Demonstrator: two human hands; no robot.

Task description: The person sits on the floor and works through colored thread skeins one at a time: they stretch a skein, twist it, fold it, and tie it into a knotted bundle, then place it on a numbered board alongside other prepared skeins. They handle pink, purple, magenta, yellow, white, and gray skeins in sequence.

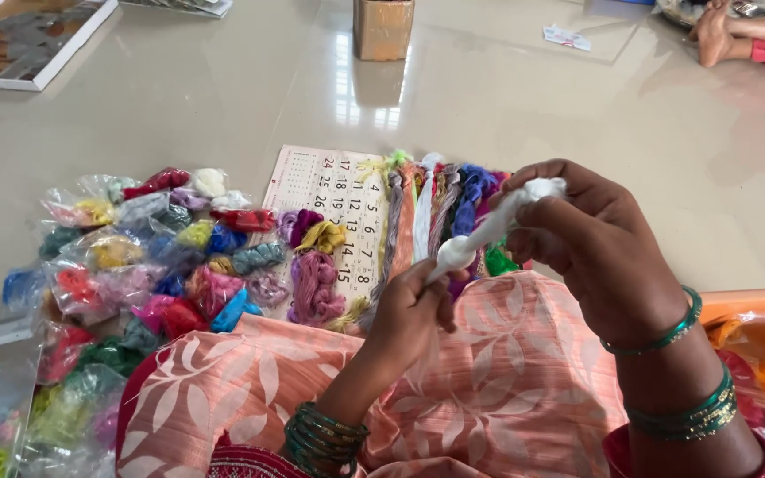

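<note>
Head view: the left hand (409, 310) and the right hand (591, 239) are both holding one white skein of thread (489, 226), stretched slantwise between them above the lap; the left hand's grip is closing around the skein's lower end, fingers curled tight; the right hand's grip is pinching the upper end, fingertips folded over it. Both wrists are wearing green bangles (676, 329); under the hands a peach cloth with a pale leaf print (498, 372) is lying spread over the lap.

On the floor (223, 97), just beyond the cloth, a calendar sheet (338, 208) is lying flat; a row of coloured thread hanks (440, 204) is resting along its right edge, and loose purple and yellow skeins (313, 265) are sitting on it. To the left, a heap of thread skeins in clear plastic bags (135, 257) is spreading across the floor. A cardboard box (383, 28) is standing well beyond; another person's foot (714, 34) is showing at top right; an orange tub (754, 323) is sitting beside the right wrist.
</note>
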